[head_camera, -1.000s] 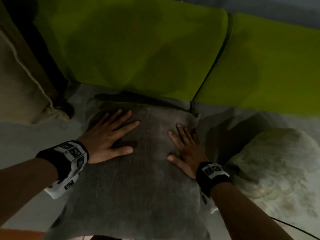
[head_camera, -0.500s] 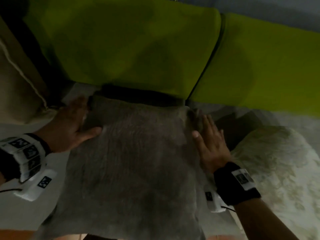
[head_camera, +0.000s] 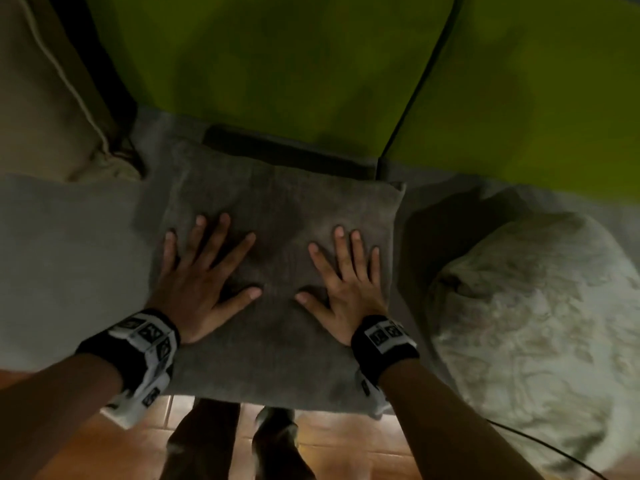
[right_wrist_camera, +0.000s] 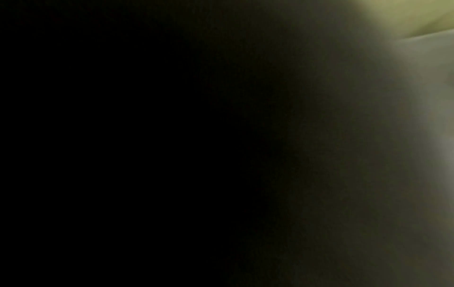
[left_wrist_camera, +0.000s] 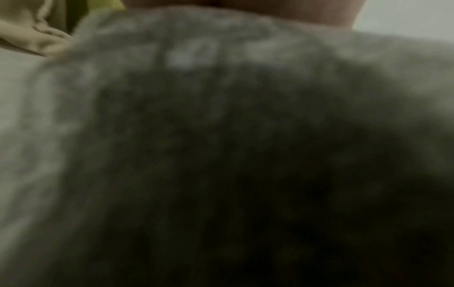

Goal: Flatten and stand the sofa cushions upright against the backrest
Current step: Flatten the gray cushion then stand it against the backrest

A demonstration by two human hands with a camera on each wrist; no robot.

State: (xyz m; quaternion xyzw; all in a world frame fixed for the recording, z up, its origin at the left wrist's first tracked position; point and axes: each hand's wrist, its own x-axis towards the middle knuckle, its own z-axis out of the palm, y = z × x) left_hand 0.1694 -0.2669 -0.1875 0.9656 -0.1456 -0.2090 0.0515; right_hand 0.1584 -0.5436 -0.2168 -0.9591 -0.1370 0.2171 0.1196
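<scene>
grey cushion [head_camera: 277,209] flat on sofa seat, l hand [head_camera: 197,289] & r hand [head_camera: 346,292] pressing it, fingers spread flat

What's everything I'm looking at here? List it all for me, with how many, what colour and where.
grey cushion: one, grey, lying flat on the seat, under both hands
cream cushion: one, off-white, patterned, on the seat to the right
beige cushion: one, beige with piped edge, far left
backrest pads: two, lime green, side by side behind the seat
sofa seat: one, light grey
floor: brown tiles, below the seat edge
cable: one, dark, lower right
wristbands: two, black with white markers
left hand: flat, fingers spread, presses the grey cushion
right hand: the same
</scene>
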